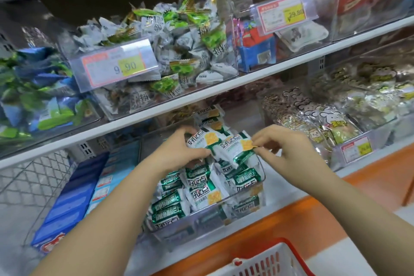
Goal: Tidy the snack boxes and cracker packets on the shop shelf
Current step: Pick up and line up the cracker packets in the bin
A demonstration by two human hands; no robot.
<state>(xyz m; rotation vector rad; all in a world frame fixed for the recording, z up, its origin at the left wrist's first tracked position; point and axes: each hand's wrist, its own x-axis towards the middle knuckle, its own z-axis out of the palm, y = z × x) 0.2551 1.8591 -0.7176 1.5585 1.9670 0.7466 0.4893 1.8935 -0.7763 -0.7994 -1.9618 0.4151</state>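
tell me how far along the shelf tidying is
Looks done: the blue snack boxes lie in a neat row. In hand: left hand and right hand grip cracker packets above the clear bin. Left: the packets in the bin lie jumbled.

Both hands (235, 152) grip green-and-white cracker packets (226, 144) above the clear bin (244, 204).

A white lower shelf (282, 188) with an orange front edge carries blue boxes (74, 199) at left, a clear bin (201, 224) of green-and-white cracker packets (201, 190) at centre and a tub (380, 138) of bagged snacks at right. The upper shelf (224, 88) holds clear tubs.
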